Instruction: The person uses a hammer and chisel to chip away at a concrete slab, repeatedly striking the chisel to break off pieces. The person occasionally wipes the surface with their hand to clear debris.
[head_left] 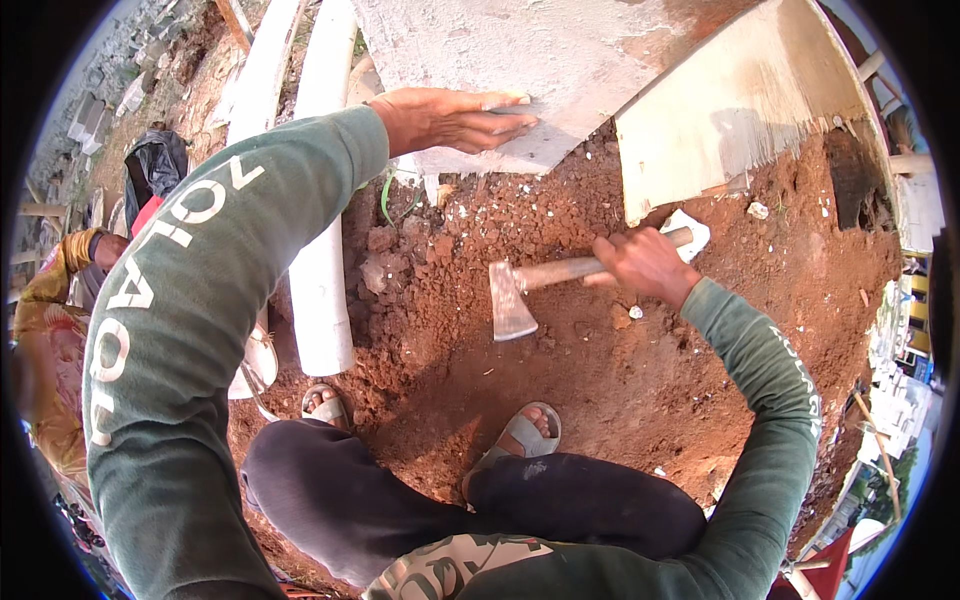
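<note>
Hatchet [530, 285] with a wooden handle and a pale metal head sits clenched in the right hand [645, 265], which wraps the handle close to its far end. The head points out to the left of that hand, its blade edge hanging down just over the red soil [600, 360]; whether the edge touches the ground cannot be told. Just behind the right hand's knuckles lies a small white scrap [695, 232], and beyond that rises a pale wooden board [730, 110] standing on edge in the dirt.

The left hand [450, 118] lies flat and released, fingers stretched out together, palm pressed on the lower edge of a rough grey concrete slab [520, 60]. It grasps nothing. Below this hand the soil is broken into loose clods [390, 260] scattered with pale chips. To the near left of the left forearm, a white pipe [320, 280] runs along the ground.

Both arms wear green sleeves. Down toward the body from the hatchet, two feet in grey sandals [525, 432] stand on the earth, the dark trouser knees bent above them. Far out past the left elbow another person in patterned yellow cloth [45, 320] crouches, well apart from both hands.
</note>
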